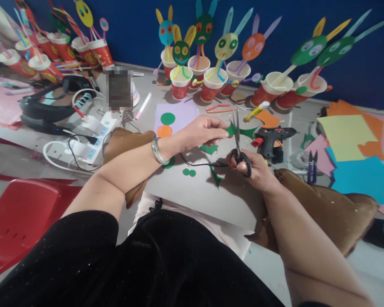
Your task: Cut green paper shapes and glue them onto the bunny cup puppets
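My left hand (pixel 201 133) pinches a piece of green paper (pixel 243 131) by its left edge, a silver bangle (pixel 158 152) on the wrist. My right hand (pixel 254 168) grips black-handled scissors (pixel 238 145), blades pointing up into the green paper. Green offcuts (pixel 216 175) and two small green dots (pixel 189 172) lie on the grey board below my hands. A green circle (pixel 167 118) and an orange circle (pixel 164 131) rest on a lilac sheet (pixel 182 114).
A black glue gun (pixel 270 140) lies right of the scissors. Paper cups with bunny-eared faces (pixel 211 83) line the blue wall. Coloured paper sheets (pixel 355 140) are stacked at right, a white power strip (pixel 96 136) and cables at left, a red chair (pixel 22 217) lower left.
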### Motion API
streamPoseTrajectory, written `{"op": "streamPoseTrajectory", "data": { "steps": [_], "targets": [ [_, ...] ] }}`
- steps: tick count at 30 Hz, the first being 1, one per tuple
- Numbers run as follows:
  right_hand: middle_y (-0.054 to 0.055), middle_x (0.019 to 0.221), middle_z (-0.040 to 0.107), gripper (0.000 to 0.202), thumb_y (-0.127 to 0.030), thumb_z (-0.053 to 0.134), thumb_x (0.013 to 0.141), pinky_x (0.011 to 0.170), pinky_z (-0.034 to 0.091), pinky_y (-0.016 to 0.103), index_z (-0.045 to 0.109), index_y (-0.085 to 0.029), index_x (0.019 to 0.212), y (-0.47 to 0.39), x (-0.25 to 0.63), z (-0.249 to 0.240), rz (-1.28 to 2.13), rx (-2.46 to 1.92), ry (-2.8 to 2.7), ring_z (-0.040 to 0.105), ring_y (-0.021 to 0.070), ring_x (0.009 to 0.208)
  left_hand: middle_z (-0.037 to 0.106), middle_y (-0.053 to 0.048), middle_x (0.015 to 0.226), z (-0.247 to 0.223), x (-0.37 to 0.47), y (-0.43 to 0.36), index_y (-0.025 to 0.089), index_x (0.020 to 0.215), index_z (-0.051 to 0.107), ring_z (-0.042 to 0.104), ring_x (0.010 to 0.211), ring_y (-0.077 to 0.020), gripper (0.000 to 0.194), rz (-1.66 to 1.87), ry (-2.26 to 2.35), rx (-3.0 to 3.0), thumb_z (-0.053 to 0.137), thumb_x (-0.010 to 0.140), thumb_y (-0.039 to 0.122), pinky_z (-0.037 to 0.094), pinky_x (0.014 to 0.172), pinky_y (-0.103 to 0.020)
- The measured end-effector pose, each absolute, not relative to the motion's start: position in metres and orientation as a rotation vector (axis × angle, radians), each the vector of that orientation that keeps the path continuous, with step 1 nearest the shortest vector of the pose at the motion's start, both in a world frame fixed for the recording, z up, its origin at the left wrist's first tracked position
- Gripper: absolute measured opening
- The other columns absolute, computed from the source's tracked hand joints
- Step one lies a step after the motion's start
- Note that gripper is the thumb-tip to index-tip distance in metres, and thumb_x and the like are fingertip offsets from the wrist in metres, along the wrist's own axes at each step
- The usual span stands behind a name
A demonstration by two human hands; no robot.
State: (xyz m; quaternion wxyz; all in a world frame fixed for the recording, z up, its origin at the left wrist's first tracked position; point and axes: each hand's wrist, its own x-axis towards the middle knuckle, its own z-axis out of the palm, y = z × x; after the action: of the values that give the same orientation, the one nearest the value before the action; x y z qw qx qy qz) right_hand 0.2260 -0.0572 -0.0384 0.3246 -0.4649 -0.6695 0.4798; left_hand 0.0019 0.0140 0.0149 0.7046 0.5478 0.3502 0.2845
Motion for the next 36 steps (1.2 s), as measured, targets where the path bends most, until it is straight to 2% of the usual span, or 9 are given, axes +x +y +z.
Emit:
{"op": "streamPoseTrajectory", "data": {
  "steps": [9,16,27,36],
  "targets": [
    [0.002,0.07,0.055,0.075,-0.095,0.067,0.076,0.065,0.034,0.035,0.057,-0.021,0.07,-0.058,0.224,-0.034,1.25,-1.228,-1.785,0.046,0.0169,0.067,0.049,0.008,0.046,0.02,0.002,0.013,0.015,0.067,0.058,0.039,0.042,-0.0001,0.034,0.587,0.797,1.216,0.063,0.099,0.004,0.028,0.048,-0.02],
    [0.002,0.068,0.055,0.075,-0.095,0.067,0.077,0.063,0.033,0.035,0.057,-0.021,0.069,-0.057,0.225,-0.036,1.229,-1.223,-1.797,0.046,0.0161,0.065,0.049,0.008,0.049,0.018,0.0,0.014,0.016,0.069,0.059,0.04,0.045,-0.001,0.031,0.576,0.774,1.227,0.071,0.097,0.013,0.031,0.052,-0.022],
    [0.0,0.064,0.051,0.077,-0.096,0.07,0.071,0.062,0.032,0.032,0.054,-0.021,0.065,-0.057,0.228,-0.03,1.234,-1.3,-1.792,0.045,0.0162,0.066,0.049,0.009,0.048,0.025,-0.001,0.014,0.013,0.075,0.061,0.041,0.043,-0.0007,0.025,0.567,0.852,1.233,0.065,0.098,0.003,0.028,0.05,-0.019],
    [-0.001,0.065,0.051,0.075,-0.093,0.071,0.072,0.061,0.031,0.031,0.053,-0.021,0.067,-0.056,0.23,-0.032,1.263,-1.306,-1.788,0.041,0.014,0.063,0.05,0.008,0.048,0.023,-0.002,0.019,0.012,0.069,0.061,0.042,0.042,-0.0011,0.03,0.596,0.808,1.243,0.064,0.096,0.0,0.03,0.049,-0.02]
  ]
}}
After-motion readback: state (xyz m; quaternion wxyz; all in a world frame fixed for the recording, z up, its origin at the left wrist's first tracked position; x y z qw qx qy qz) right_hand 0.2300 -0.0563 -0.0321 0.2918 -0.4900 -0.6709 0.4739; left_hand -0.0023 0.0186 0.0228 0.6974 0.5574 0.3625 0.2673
